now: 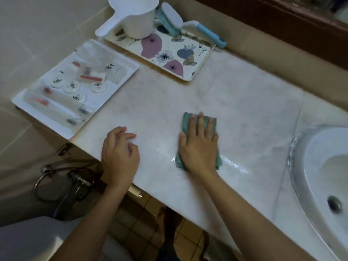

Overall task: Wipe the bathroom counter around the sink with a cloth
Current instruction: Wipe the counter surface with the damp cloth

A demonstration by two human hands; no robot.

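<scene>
From cloth (186, 122): bare counter (244, 95) open 12 to 2 o'clock, up to the wall (263, 44). Floral tray (170, 43) blocks 11 o'clock, white tray (98, 98) 10 o'clock, left hand (120, 153) 9 o'clock; sink (305, 162) rim bounds 4 o'clock.

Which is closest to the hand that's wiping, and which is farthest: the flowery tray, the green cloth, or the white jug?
1. Green cloth, right under the right hand.
2. Flowery tray, farther back.
3. White jug, on the tray's far end.

Head camera looks steeply down, close over the counter (235, 102), edges seemingly warped.
</scene>
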